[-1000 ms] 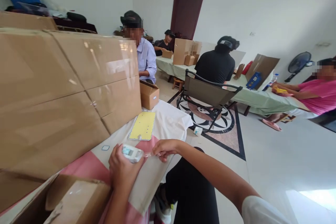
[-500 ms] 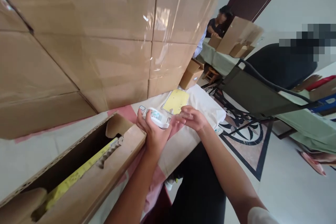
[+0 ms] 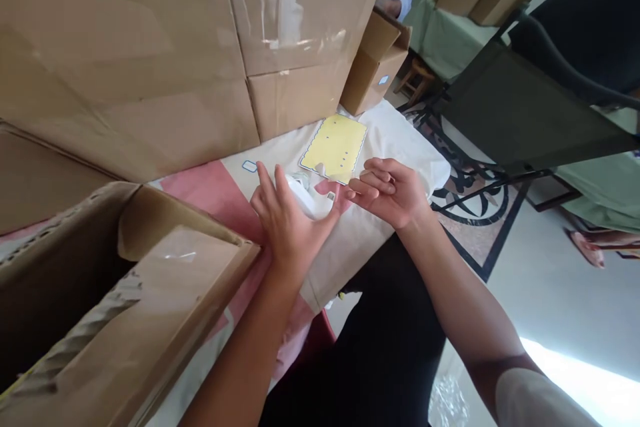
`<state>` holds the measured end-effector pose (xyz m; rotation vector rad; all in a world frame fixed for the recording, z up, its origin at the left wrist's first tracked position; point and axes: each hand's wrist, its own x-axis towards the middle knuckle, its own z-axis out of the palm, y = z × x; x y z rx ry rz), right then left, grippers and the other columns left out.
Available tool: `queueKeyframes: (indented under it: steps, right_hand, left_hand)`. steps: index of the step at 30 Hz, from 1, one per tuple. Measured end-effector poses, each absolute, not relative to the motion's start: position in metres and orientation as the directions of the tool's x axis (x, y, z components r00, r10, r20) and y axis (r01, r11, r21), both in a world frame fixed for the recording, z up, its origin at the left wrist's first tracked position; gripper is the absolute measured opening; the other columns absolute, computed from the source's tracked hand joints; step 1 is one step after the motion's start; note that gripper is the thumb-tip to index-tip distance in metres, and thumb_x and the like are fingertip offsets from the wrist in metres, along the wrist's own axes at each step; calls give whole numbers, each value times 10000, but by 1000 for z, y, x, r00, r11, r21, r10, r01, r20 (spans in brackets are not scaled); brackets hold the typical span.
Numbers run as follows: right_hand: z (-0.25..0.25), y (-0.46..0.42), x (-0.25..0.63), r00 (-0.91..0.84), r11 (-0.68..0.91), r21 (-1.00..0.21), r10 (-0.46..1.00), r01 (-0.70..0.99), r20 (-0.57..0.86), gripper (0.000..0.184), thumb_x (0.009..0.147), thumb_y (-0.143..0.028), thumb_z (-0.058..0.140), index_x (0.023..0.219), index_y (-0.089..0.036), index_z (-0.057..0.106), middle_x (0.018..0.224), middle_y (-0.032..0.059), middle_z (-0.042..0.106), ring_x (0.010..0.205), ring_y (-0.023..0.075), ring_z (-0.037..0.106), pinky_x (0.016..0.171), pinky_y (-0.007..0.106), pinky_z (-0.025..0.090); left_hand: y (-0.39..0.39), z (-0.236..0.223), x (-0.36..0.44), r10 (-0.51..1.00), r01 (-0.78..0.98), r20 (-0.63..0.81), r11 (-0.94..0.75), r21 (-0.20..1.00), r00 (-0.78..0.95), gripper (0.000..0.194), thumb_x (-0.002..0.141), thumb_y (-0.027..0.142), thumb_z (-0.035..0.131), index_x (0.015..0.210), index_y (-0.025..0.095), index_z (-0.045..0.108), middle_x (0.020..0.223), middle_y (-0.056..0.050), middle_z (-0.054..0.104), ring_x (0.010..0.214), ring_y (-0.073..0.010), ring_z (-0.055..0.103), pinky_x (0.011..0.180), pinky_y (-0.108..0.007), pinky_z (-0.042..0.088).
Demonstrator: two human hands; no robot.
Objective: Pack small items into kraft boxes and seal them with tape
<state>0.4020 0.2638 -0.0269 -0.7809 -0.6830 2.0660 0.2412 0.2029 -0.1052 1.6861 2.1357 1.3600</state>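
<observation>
My left hand is wrapped round a small white device, held just above the table with its cloth of white and pink. My right hand hovers right beside the device, fingers curled and pinched near its end; what they pinch is too small to make out. A yellow sheet with small dots lies flat on the cloth just beyond both hands. A small blue-edged sticker lies on the cloth to the left of the device.
Large taped cardboard cartons are stacked along the table's far side. An open carton stands at my near left. A small open box sits behind the yellow sheet. A dark folding chair and a green-covered table stand to the right.
My view has tipped down and left from the room to the table. My left hand has turned the white device over, and my right hand has stayed close beside it.
</observation>
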Motion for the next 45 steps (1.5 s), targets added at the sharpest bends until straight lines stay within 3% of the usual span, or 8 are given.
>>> queueKeyframes:
  steps: [7, 13, 17, 22, 28, 33, 39, 45]
  right_hand:
    - [-32, 265, 415, -485, -549, -747, 803, -374, -347, 574, 803, -231, 682, 618, -200, 139, 476, -87, 78, 518, 86, 382, 817, 314, 531]
    - [-32, 265, 419, -450, -529, -823, 798, -207, -400, 586, 888, -327, 663, 630, -209, 150, 490, -94, 78, 523, 81, 411, 837, 330, 529]
    - [-31, 263, 424, -487, -587, -787, 752, -189, -444, 518, 957, -249, 552, 607, -212, 171, 488, -88, 84, 513, 84, 427, 815, 321, 524]
    - [-31, 259, 428, -479, -647, -754, 700, -112, -530, 504, 978, -202, 509, 572, -218, 212, 480, -78, 82, 518, 95, 440, 791, 311, 515]
    - [-34, 255, 438, -467, -650, -760, 681, -30, -564, 563, 936, -256, 639, 563, -231, 218, 486, -82, 74, 520, 108, 437, 782, 331, 517]
    - [-37, 252, 454, -556, -580, -815, 677, -1, -481, 561, 895, -292, 678, 534, -219, 255, 474, -76, 131, 515, 107, 460, 759, 322, 510]
    - [-45, 250, 465, -643, -519, -846, 606, 126, -468, 509, 862, -302, 725, 508, -195, 375, 469, -66, 239, 498, 94, 465, 595, 258, 431]
    - [-54, 249, 467, -645, -554, -773, 475, 309, -598, 459, 863, -392, 733, 544, -185, 475, 449, -80, 269, 407, 41, 266, 433, 208, 224]
  left_hand:
    - [202, -101, 240, 816, 726, 470, -92, 681, -337, 881, 723, 580, 806, 1412, 158, 455, 1520, -211, 489, 1416, -402, 435, 1180, -578, 314]
    - [201, -98, 241, 836, 664, 401, -60, 745, -375, 707, 724, 586, 796, 1238, 187, 517, 1499, -175, 473, 1431, -373, 423, 1197, -621, 320]
    - [200, -96, 239, 847, 674, 380, -35, 738, -372, 644, 773, 678, 692, 1209, 228, 543, 1461, -105, 505, 1434, -333, 434, 1193, -662, 324]
    - [200, -95, 237, 855, 672, 365, -27, 740, -368, 637, 792, 730, 634, 1228, 279, 524, 1439, -64, 509, 1448, -326, 417, 1194, -675, 296]
    - [202, -101, 238, 807, 740, 474, -68, 669, -353, 661, 660, 411, 834, 1215, 205, 539, 1401, -138, 540, 1370, -330, 472, 1158, -574, 375]
    - [203, -102, 237, 808, 754, 471, -53, 655, -352, 697, 631, 397, 862, 1223, 204, 548, 1409, -149, 544, 1362, -334, 479, 1157, -557, 377]
    - [203, -101, 237, 815, 754, 453, -31, 656, -360, 695, 617, 367, 858, 1216, 220, 539, 1424, -147, 539, 1371, -356, 479, 1156, -557, 385]
    - [201, -101, 238, 813, 752, 453, -29, 658, -365, 680, 647, 377, 829, 1237, 219, 528, 1421, -156, 539, 1369, -343, 481, 1162, -537, 368]
